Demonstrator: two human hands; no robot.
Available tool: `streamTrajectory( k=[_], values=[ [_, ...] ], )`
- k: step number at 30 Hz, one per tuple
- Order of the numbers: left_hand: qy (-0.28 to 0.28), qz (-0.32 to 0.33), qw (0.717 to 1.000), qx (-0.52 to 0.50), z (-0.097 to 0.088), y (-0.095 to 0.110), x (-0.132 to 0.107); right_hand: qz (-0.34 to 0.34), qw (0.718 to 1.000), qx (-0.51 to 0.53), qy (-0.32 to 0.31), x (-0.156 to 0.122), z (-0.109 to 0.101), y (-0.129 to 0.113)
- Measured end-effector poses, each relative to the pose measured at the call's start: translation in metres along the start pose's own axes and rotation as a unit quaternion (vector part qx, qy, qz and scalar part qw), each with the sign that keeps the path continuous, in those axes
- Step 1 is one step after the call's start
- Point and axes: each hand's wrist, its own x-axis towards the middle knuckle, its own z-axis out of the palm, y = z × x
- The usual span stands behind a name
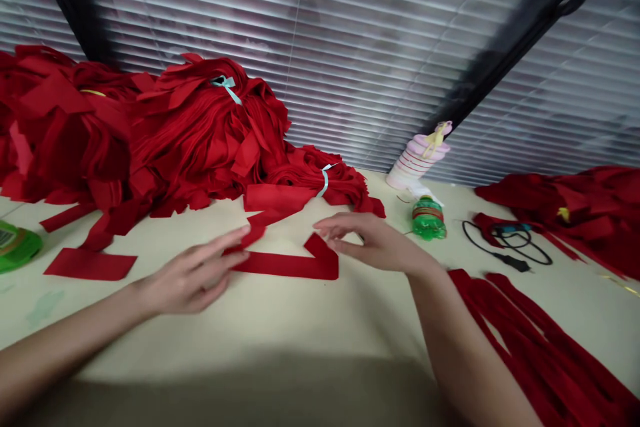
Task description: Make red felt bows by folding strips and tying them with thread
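Cream tabletop (280, 327) below grey slatted window blinds (350, 60). One open left hand (195, 272) and one open right hand (375, 243), both released and grasping nothing, just beside one bent red fabric strip (285, 266) at mid-table; four red fabric heaps (210, 140) farther along the table.

**Worktop (280, 320), contents by position.**

Centre: one bent fabric strip (285, 265), flat on the worktop, between the left hand (193, 273) and the right hand (375, 243); both hands just above it.

Behind centre: a tied bundle of strips (320, 183), against a larger heap of strips (200, 140) extending to the left edge.

Left: a loose strip (90, 264) in front of the heap; a roll of tape (15, 245) at the edge, farther left.

Right: a cone-shaped object (414, 163) behind a small bottle (429, 218); a coiled cable (505, 247) right of the bottle; a second heap of strips (565, 213) beyond the cable; long strips (540, 347) in front, right of the right forearm.

Behind all: window blinds (300, 47).
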Motion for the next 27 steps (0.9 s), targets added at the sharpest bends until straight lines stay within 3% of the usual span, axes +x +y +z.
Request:
streamTrajectory(
  k=[2,4,7,10,13,15,21,27],
  values=[
    [-0.054,0.034,0.997,-0.033,0.004,0.010,0.004,-0.025,0.998,0.019,-0.049,0.004,0.008,-0.006],
    [-0.063,0.039,0.997,-0.036,0.008,0.014,0.004,-0.034,0.997,0.006,-0.065,0.001,0.007,-0.009],
    [-0.049,-0.003,0.998,-0.034,0.017,0.014,0.001,-0.009,0.998,-0.058,-0.002,-0.009,-0.004,-0.005],
    [-0.052,-0.036,0.997,-0.033,0.030,0.014,-0.001,0.077,0.988,-0.134,0.013,-0.014,-0.006,0.006],
    [-0.066,-0.051,0.996,-0.025,0.040,0.017,0.003,0.171,0.969,-0.179,0.003,-0.006,0.015,0.016],
    [-0.081,-0.061,0.995,-0.008,0.042,0.019,0.007,0.193,0.963,-0.187,0.021,0.004,0.037,0.022],
    [-0.158,-0.093,0.983,-0.020,0.044,0.024,0.030,0.159,0.964,-0.182,0.109,0.009,0.085,0.041],
    [-0.144,-0.072,0.986,0.048,0.068,0.036,0.039,0.094,0.967,-0.145,0.189,0.000,0.103,0.058]
  ],
)
